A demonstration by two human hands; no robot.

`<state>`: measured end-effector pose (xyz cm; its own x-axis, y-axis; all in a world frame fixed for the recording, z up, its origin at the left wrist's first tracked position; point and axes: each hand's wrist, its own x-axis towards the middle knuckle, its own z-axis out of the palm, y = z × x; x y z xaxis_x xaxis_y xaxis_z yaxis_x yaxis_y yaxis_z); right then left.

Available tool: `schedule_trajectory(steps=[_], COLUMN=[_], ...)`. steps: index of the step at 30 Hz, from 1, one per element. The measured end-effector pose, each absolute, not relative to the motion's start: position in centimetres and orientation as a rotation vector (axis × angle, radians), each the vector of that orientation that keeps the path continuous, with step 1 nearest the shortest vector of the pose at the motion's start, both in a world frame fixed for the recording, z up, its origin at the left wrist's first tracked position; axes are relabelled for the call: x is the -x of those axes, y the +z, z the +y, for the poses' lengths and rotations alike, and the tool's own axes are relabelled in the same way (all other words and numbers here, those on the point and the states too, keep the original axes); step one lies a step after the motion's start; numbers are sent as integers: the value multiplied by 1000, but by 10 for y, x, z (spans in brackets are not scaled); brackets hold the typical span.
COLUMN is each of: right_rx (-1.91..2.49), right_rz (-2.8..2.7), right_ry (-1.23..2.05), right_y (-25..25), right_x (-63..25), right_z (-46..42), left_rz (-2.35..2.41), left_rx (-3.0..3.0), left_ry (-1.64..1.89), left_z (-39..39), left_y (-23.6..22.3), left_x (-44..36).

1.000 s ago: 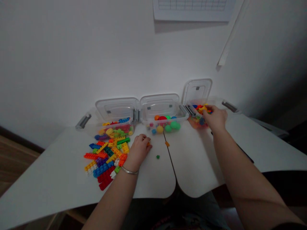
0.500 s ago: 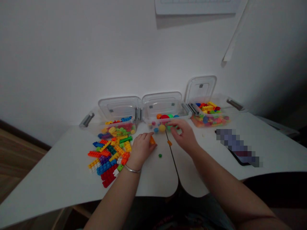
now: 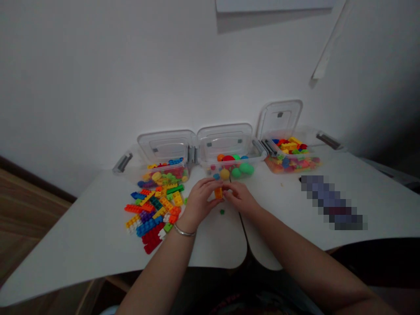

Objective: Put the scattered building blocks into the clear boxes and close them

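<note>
My left hand (image 3: 201, 200), with a silver bangle at the wrist, grips an orange toy block (image 3: 218, 193) between thumb and fingers, just above the white table. My right hand (image 3: 241, 197) is closed, its fingertips meeting the right side of that block. Whatever those right fingers pinch is hidden. A small green star-shaped piece (image 3: 222, 212) lies on the table just below both hands. To the left of my left hand spreads a pile of colourful building bricks (image 3: 152, 212).
Three clear lidded boxes stand open along the wall: a left box (image 3: 164, 171) with bricks, a middle box (image 3: 211, 162) with coloured balls, a right box (image 3: 292, 158) with mixed pieces. A blurred-out phone (image 3: 331, 203) lies at the right. A seam (image 3: 244, 229) divides the table.
My right hand has come down and left from the middle box to the orange block. My left hand has moved slightly right with the block. The small orange piece on the seam no longer shows.
</note>
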<state>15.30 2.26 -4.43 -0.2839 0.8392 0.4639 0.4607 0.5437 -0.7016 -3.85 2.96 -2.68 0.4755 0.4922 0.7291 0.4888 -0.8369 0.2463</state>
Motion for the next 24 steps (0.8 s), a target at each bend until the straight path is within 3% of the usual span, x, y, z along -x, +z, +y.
schedule_trajectory(steps=[6, 9, 17, 24], right_rx=[865, 892, 1091, 1291], right_rz=[-1754, -1710, -1608, -1255], right_ry=[1045, 1047, 533, -92], right_y=[-50, -52, -29, 24], right_x=[-153, -152, -175, -253], right_z=[23, 24, 24, 41], left_rz=[867, 867, 1226, 1978], left_rx=[-2723, -2767, -2737, -2620], left_ry=[1288, 1235, 986, 793], left_z=[25, 25, 26, 19], left_y=[-26, -24, -22, -10], left_x=[33, 33, 42, 48])
